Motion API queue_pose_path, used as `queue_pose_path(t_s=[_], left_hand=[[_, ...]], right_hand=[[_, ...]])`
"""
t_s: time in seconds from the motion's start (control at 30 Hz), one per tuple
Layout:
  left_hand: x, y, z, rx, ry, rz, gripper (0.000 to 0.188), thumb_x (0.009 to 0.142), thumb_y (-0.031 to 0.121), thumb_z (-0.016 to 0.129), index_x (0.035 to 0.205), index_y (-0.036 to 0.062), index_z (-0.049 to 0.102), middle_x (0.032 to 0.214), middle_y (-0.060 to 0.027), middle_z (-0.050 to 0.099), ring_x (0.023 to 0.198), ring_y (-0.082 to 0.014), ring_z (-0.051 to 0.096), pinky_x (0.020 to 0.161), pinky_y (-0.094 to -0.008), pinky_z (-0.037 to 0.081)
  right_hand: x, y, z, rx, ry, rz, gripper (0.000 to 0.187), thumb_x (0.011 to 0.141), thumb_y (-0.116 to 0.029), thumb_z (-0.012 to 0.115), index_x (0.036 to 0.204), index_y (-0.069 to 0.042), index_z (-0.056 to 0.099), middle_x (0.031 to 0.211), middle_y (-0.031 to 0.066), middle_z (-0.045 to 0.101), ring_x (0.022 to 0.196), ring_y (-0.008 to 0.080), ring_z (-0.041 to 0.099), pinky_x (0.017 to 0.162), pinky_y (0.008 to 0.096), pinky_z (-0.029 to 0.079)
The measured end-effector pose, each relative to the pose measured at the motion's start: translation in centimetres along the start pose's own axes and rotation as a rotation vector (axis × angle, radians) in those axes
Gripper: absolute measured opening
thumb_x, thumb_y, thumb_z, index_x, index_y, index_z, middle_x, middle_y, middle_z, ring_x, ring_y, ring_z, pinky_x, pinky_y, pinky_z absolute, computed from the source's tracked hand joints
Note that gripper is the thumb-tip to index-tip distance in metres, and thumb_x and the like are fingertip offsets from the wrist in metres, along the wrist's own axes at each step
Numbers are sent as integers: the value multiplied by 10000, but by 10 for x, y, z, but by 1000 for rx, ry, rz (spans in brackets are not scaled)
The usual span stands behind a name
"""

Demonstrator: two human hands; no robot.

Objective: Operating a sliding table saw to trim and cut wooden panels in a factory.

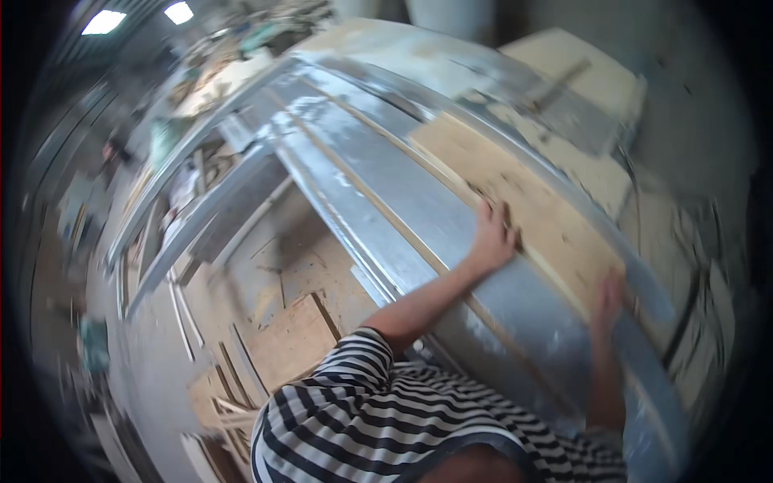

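Note:
A long pale wooden board [531,193] lies flat on a grey metal machine table [386,185] with lengthwise slots. My left hand [493,238] is at the board's left long edge, its fingers bent over that edge onto the top. At the near right end of the board is my right hand [609,304], wrapped over the corner and slightly blurred. Both arms reach out across the table.
A metal frame with rails [201,185] extends off the table's left side. Below it, a brown board [294,338] and several wood strips [233,378] lie low at the left. Pale sheets [580,80] stand beyond the table's far right edge.

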State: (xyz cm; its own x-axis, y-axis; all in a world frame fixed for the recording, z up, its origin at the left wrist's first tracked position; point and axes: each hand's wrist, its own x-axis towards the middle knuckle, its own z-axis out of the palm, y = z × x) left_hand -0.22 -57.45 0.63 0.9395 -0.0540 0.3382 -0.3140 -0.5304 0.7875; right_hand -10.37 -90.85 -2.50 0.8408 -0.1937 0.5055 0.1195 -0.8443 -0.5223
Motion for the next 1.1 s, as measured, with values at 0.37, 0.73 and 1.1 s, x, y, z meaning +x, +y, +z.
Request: queue_pose_path(t_s=[0.37, 0.73, 1.1], left_hand=[[10, -14, 2, 119, 20, -70, 779, 913, 273, 662, 1453, -86, 229, 1480, -411, 192, 1360, -554, 287, 1134, -468, 328], [33, -24, -11, 97, 63, -177, 726, 957, 300, 587, 1457, -95, 237, 1490, -474, 102, 1430, -565, 126, 1183, -480, 232], [54, -49, -28, 121, 95, -158, 713, 938, 279, 578, 1454, -107, 272, 1480, -487, 99, 1422, -568, 157, 1187, -451, 236]], right_hand=[[49, -15, -38, -24, -393, -997, 480, 840, -367, 558, 1099, 35, 603, 1253, 306, 554, 1213, 479, 509, 1079, 632, 339], [81, -52, -10, 30, -503, -1077, 501, 842, -425, 520, 1030, 19, 655, 1180, 293, 605, 1133, 453, 572, 1043, 563, 396], [98, -79, 17, 28, -550, -1090, 513, 775, -394, 579, 1118, -21, 660, 1246, 243, 595, 1226, 423, 524, 1094, 546, 347]])
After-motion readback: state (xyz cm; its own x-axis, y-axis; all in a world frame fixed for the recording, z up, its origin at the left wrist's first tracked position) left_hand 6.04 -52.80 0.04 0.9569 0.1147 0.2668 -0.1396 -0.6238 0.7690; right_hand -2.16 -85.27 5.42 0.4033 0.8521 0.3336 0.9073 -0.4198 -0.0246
